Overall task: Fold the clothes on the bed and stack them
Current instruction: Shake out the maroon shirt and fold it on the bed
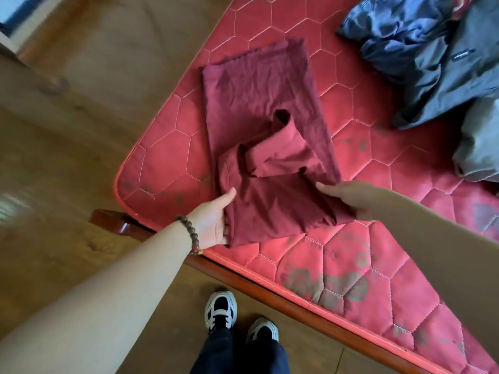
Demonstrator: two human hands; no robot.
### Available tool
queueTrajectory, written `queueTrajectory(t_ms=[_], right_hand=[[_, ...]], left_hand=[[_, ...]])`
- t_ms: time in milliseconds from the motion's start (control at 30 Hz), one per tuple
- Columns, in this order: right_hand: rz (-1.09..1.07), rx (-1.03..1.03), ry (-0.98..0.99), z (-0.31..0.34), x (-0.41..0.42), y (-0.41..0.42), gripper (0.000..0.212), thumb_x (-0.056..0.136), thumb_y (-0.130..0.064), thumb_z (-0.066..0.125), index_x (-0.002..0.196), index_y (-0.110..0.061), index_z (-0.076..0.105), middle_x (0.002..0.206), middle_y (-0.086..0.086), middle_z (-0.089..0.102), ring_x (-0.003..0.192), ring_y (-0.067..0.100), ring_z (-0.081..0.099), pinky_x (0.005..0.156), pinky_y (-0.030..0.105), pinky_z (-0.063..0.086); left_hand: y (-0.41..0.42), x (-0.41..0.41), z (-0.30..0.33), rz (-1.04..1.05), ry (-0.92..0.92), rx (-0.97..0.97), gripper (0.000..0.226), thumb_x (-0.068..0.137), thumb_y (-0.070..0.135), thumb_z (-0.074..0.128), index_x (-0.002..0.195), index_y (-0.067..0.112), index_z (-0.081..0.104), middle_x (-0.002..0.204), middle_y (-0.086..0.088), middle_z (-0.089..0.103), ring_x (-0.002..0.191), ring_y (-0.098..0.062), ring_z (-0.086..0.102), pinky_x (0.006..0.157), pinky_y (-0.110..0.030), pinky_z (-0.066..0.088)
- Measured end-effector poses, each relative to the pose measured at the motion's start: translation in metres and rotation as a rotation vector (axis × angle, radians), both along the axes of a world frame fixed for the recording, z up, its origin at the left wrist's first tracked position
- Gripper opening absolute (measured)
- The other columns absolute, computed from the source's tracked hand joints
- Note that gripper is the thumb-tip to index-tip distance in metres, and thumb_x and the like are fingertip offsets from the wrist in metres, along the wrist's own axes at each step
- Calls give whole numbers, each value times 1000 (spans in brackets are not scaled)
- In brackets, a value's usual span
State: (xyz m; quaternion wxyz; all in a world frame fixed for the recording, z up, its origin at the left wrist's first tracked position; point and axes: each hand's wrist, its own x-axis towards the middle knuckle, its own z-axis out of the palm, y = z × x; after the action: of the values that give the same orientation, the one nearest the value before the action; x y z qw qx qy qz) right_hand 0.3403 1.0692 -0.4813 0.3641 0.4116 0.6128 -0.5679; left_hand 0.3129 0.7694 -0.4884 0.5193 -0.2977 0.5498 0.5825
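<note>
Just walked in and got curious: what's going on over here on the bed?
A person is folding a maroon shirt on a red mattress. The left hand and right hand each grip the near end of the shirt, one at each side. Its sleeves are already folded in across the middle. A rumpled pile of dark clothes lies unfolded at the far right.

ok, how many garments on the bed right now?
3 clear: a maroon shirt gripped by the left hand and right hand, a blue-grey garment top right, a grey one at the right edge. More may be hidden.
</note>
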Motion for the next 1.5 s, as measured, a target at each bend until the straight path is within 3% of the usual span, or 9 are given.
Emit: queueTrajectory(t_ms=[267, 500, 600, 800, 933, 1033, 1200, 1333, 1500], right_hand=[[479, 398, 26, 1, 43, -12, 28, 90, -32, 64, 79, -8, 56, 66, 5, 52, 62, 24, 55, 53, 25, 43], [861, 965, 633, -13, 4, -42, 67, 75, -47, 73, 133, -23, 50, 117, 5, 52, 113, 29, 47, 90, 41, 38], [444, 840, 679, -20, -21, -36, 22, 88, -27, 64, 99, -9, 71, 93, 12, 68, 85, 26, 56, 68, 30, 32], [-55, 1017, 476, -12, -28, -32, 28, 93, -29, 50, 112, -9, 57, 113, 15, 56, 106, 33, 53, 79, 32, 36], [644, 1272, 1130, -14, -5, -56, 36, 90, -27, 53, 123, -15, 58, 136, 11, 50, 127, 31, 43, 103, 46, 34], [1170, 1095, 899, -36, -9, -59, 51, 96, -40, 40, 145, -26, 39, 154, 0, 34, 145, 20, 23, 116, 56, 14], [976, 1193, 829, -32, -18, -48, 52, 100, -35, 37, 150, -24, 27, 160, 1, 16, 148, 19, 7, 118, 53, 7], [1204, 1154, 791, -37, -5, -37, 62, 95, -50, 23, 153, -28, 16, 161, 0, 9, 148, 21, 7, 118, 52, 8], [1299, 994, 687, -42, -7, -18, 63, 91, -57, 4, 150, -37, 0, 161, -5, -4, 148, 19, 0, 120, 46, 2]], left_hand=[[-10, 22, 7, -188, -19, -72, 34, 97, 37, 49, 116, 12, 59, 110, -18, 69, 98, -36, 66, 83, -52, 53], [9, -19, -1, -151, 602, -405, 27, 77, 38, 72, 88, 14, 71, 86, -8, 73, 83, -26, 67, 80, -41, 56], [9, -34, -15, -75, 620, -421, 28, 66, 44, 71, 82, 21, 72, 88, -14, 72, 89, -32, 68, 83, -49, 55], [9, -39, -17, -47, 570, -379, 39, 59, 52, 73, 83, 21, 69, 89, -10, 72, 88, -30, 68, 82, -47, 56], [18, -41, -15, -118, 716, -523, 23, 83, 30, 69, 94, 10, 64, 88, -1, 66, 82, -20, 60, 71, -24, 40], [22, -43, -19, -179, 817, -620, 20, 86, 24, 67, 93, 5, 66, 88, -6, 64, 87, -26, 60, 69, -22, 34], [17, -33, -16, -233, 1172, -637, 32, 85, 9, 65, 115, 2, 58, 107, -11, 64, 104, -29, 59, 85, -23, 40], [8, -34, -23, -769, 1722, -608, 51, 90, 23, 53, 139, 15, 45, 150, -11, 35, 141, -30, 27, 116, -45, 24], [-10, -24, -46, -1404, 1583, -659, 55, 95, 45, 26, 146, 26, 35, 156, -2, 28, 146, -27, 19, 115, -52, 23]])
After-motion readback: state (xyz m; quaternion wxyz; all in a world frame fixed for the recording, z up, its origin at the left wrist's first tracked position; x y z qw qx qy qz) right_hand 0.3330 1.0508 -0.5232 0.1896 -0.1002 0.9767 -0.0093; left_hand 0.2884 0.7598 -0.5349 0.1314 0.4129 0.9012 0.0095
